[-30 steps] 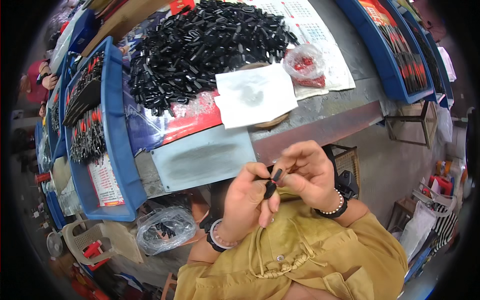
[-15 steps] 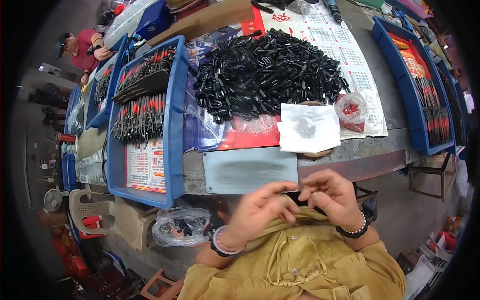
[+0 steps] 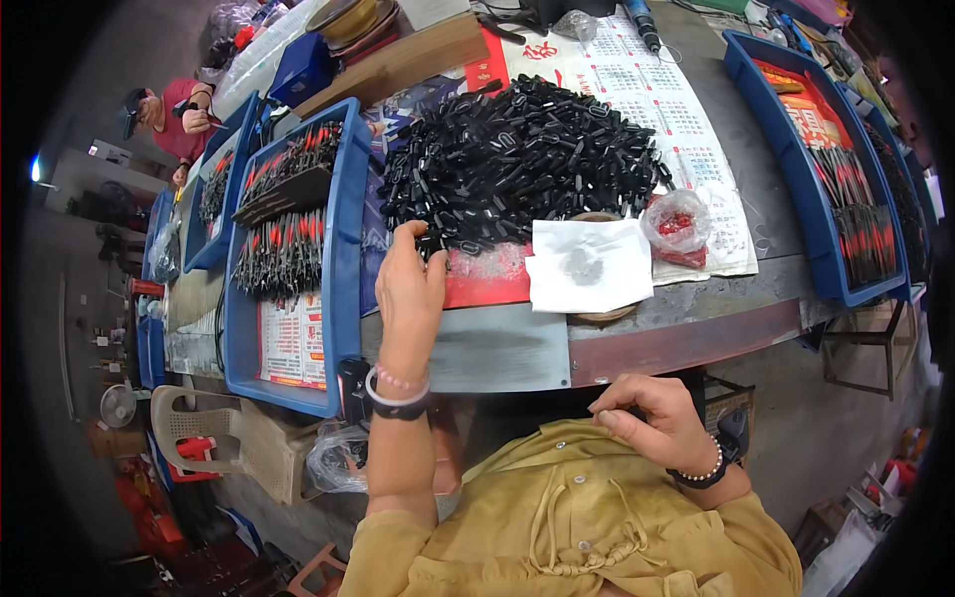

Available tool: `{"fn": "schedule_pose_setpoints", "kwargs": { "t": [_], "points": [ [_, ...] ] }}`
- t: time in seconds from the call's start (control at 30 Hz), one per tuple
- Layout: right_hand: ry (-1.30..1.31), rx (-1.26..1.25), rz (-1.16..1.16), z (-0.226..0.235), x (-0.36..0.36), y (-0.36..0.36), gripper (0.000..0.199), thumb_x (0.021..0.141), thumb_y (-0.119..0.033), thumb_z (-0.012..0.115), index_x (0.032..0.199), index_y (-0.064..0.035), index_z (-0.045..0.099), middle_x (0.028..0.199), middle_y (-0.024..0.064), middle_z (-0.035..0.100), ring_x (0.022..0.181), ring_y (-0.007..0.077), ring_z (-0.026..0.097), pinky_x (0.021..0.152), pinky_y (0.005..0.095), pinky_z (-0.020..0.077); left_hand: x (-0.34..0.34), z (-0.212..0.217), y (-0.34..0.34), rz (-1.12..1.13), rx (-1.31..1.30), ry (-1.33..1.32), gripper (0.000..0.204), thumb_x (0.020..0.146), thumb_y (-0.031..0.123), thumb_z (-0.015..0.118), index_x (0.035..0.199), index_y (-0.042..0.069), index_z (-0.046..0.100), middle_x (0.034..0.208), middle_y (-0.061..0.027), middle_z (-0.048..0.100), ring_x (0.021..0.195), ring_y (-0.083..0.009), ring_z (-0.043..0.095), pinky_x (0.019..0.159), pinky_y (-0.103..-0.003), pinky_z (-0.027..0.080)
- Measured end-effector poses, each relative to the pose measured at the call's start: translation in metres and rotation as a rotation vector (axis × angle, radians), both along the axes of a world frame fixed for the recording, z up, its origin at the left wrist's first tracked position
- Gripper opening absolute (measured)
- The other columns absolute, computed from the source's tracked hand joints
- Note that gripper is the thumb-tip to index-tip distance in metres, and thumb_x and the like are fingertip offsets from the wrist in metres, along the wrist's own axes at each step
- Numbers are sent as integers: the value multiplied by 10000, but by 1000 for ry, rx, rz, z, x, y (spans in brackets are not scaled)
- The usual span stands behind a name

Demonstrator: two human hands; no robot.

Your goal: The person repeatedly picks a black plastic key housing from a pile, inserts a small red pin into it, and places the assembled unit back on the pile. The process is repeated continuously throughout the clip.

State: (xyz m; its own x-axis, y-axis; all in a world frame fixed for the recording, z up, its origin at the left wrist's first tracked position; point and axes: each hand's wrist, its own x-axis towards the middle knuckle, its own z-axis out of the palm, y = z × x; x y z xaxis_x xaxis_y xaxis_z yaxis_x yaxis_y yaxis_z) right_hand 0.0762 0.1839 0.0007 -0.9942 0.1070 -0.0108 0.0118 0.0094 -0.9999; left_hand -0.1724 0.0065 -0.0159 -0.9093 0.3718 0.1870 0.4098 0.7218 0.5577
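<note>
A large heap of small black plastic pieces (image 3: 527, 149) lies on the bench. My left hand (image 3: 408, 289) reaches to the near left edge of this heap, and its thumb and fingertips close around a black plastic piece there. Lower down, in front of my body, is my right hand (image 3: 652, 418). Its fingers are curled, with thumb and forefinger close together; whatever they pinch is too small to make out. A white paper sheet (image 3: 607, 289) with a grey patch on it lies in front of the heap, over a round object that it mostly hides.
At the left stands a blue tray (image 3: 348, 229) with rows of black and red-tipped parts. Another blue tray (image 3: 796, 169) sits at the right. A clear bag with red bits (image 3: 679, 224) lies beside the paper. A grey plate (image 3: 487, 348) lies along the bench's front edge.
My hands were together in front of my body. The left has moved forward and left to the black heap, while the right stays low and has come slightly down. The whole view has shifted slightly.
</note>
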Motion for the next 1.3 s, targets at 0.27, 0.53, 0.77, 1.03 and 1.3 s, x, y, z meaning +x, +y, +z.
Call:
{"fn": "schedule_pose_setpoints", "kwargs": {
  "t": [0.27, 0.53, 0.77, 1.03, 1.3],
  "points": [
    [28, 59, 10, -9, 11, 9, 93, 867, -33, 630, 902, 51, 646, 808, 104, 668, 647, 132, 625, 585, 236, 480, -12, -18, -2, 59, -98, 120, 178, 849, 149, 654, 948, 28, 567, 766, -204, 638, 720, -396, 620, 649, -453, 470],
    [70, 101, 45, -6, 15, 4, 126, 857, -70, 638, 947, 18, 638, 810, 111, 642, 684, 195, 624, 622, 280, 487, 6, -1, 0, 62, -27, 138, 162, 869, 148, 634, 948, 20, 574, 798, -146, 657, 643, -303, 625, 596, -374, 477],
    [115, -87, -230, 0, 9, -10, 275, 807, -35, 713, 1064, 0, 621, 875, 87, 638, 711, 114, 599, 636, 235, 486, 129, 37, 10, -81, 1069, -1118, 98, 900, 71, 493, 996, 51, 482, 693, -29, 550, 480, -78, 406, 475, -228, 342],
    [198, 2, -236, 6, 7, -1, 109, 811, 7, 701, 911, 22, 660, 805, 63, 644, 650, 80, 579, 562, 218, 457, 160, 26, 18, -388, 812, -1331, 177, 940, 72, 541, 1111, 62, 493, 803, -19, 559, 702, -81, 525, 618, -207, 422],
    [-75, -190, -155, 25, 3, 11, 104, 815, -43, 720, 846, 23, 646, 759, 53, 647, 646, 62, 581, 561, 207, 448, 157, 19, 20, -737, 472, -353, 269, 836, 57, 695, 1072, -14, 588, 865, -144, 648, 666, -168, 631, 576, -253, 487]
  ]
}}
